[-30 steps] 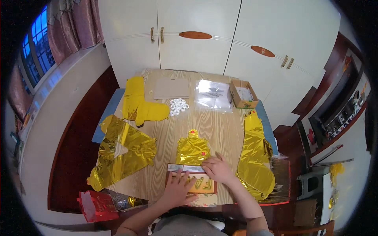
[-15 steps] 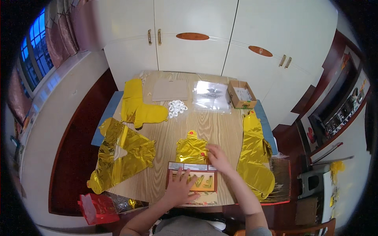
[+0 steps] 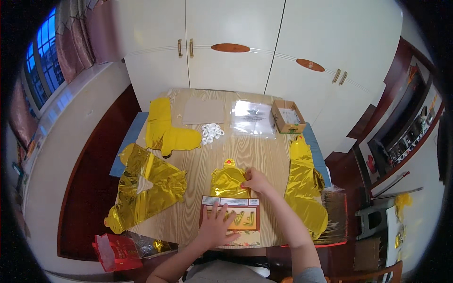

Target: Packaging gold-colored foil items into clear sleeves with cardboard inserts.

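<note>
A folded gold foil balloon point(image 3: 228, 181) lies at the table's near middle, its far tab marked with a red dot. Its near part is under or against a printed card point(image 3: 246, 217) with a picture of gold letters and a pale strip on top. Fingers spread, my left hand point(image 3: 216, 228) presses flat on the card. My right hand point(image 3: 255, 180) pinches the right edge of the foil, thumb and fingers together. To the left rests a flat A-shaped gold foil balloon point(image 3: 160, 181), and behind it an L-shaped one point(image 3: 172, 132). Another long foil balloon point(image 3: 302, 188) hangs along the right edge.
White rings point(image 3: 211, 134) lie in a pile behind the folded foil. Further back are a grey-brown cardboard sheet point(image 3: 204, 111), clear plastic bags point(image 3: 253, 118) and an open cardboard box point(image 3: 289, 118). A red bag point(image 3: 115, 252) is below the table's near left corner.
My right hand has shifted slightly left and up, closing over the foil's right edge. That edge looks bent inward, and the red dot there is now mostly covered. My left hand stays put.
</note>
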Demonstrator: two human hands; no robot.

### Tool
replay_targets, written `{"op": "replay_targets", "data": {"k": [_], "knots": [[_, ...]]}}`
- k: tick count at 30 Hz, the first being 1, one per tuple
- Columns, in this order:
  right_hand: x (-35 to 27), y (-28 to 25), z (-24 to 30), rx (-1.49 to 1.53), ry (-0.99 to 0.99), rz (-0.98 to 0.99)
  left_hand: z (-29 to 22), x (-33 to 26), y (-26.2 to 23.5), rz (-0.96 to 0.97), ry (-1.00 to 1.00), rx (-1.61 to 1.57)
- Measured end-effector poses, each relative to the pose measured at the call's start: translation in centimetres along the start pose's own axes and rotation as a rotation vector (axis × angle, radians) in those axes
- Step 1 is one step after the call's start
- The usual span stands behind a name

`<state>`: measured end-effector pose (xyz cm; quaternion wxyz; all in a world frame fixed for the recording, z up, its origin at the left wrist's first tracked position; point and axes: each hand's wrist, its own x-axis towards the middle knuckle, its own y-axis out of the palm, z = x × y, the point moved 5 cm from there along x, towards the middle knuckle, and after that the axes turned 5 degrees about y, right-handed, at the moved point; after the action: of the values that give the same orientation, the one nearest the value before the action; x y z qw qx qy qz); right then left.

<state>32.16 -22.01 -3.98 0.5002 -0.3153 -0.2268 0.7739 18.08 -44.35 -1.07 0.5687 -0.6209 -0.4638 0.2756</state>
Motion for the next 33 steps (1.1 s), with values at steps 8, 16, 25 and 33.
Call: {"op": "replay_targets", "data": {"k": [8,16,25,33], "knots": [[0.6,-0.2,0.7,-0.25,-0.058,0.059,-0.1,0.0,0.5,0.0,-0.017,-0.001],[0.0,0.0,1.1,-0.268,-0.097,0.054,-0.4,0.2,0.3,-0.007,-0.028,0.01],[-1.2,1.0,0.3,0.537,-0.164,0.067,-0.3,0.1,0.3,-0.055,-0.022,0.005],[-3.8,1.4,-0.4,0.284,-0.313,0.221,-0.5,0.4,0.2,-0.065,-0.01,-0.01]]}}
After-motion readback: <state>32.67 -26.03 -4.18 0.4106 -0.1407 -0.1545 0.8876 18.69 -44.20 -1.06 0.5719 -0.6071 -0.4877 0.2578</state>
